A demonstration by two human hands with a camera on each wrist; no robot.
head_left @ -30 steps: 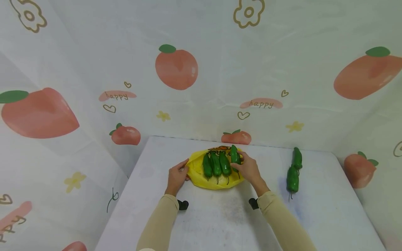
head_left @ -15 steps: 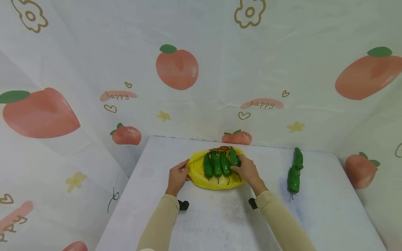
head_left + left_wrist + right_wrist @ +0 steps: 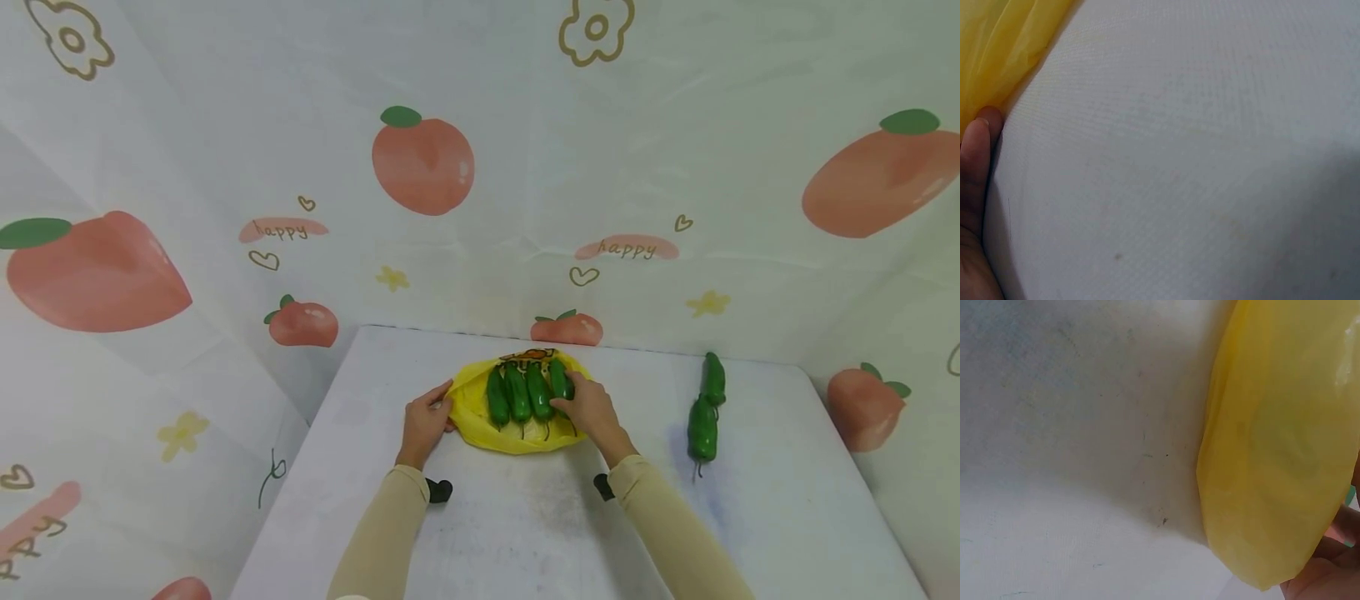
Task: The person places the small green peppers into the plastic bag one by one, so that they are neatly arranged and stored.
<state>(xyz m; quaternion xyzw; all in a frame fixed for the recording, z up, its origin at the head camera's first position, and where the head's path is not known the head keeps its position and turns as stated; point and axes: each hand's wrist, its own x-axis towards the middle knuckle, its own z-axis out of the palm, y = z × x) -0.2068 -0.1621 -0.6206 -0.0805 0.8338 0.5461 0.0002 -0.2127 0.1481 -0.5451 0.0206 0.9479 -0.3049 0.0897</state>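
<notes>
Four green peppers lie side by side within the outline of a spread yellow plastic bag, near the back of a white table. The person's right hand holds the rightmost pepper between thumb and fingers. The left hand pinches the bag's left edge. Well apart to the right, two more peppers lie end to end on the table. Beige sleeves cover both forearms. Behind, a pale backdrop shows printed peaches, hearts, flowers and the word "happy".
</notes>
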